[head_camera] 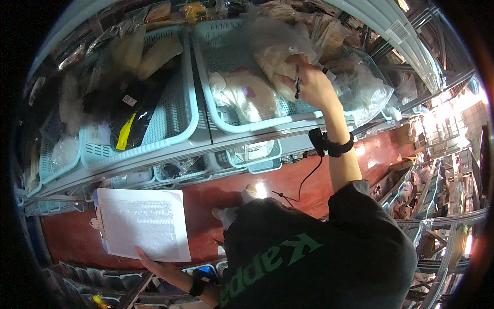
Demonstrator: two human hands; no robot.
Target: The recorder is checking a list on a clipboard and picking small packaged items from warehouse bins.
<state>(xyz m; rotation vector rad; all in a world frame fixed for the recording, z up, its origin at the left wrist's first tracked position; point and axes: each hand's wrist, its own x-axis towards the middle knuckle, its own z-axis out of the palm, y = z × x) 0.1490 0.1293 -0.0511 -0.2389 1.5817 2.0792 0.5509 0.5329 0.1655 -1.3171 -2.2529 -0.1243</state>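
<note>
My left hand (148, 262) grips the lower edge of a clipboard with printed paper sheets (142, 224); its metal clip (94, 223) points left. Over the shelf, my right hand (310, 83) has a dark pen (297, 87) between its fingers. Those fingers also touch a clear plastic bag (281, 69) with pale contents; whether they pinch it is hard to tell. Beneath that hand is a light-blue plastic basket (251, 126). Inside the basket, left of my hand, lies a bagged white item (247, 94) with a purple mark.
Left of it, another light-blue basket (193, 112) holds dark bagged goods (148, 96) with a yellow strip. Clear bags (364, 90) overhang the shelf's front edge (247, 145) at right. Lower baskets (181, 168), a red floor (208, 193) and a rack behind (420, 185) surround me. A cord (308, 175) dangles from my right wrist.
</note>
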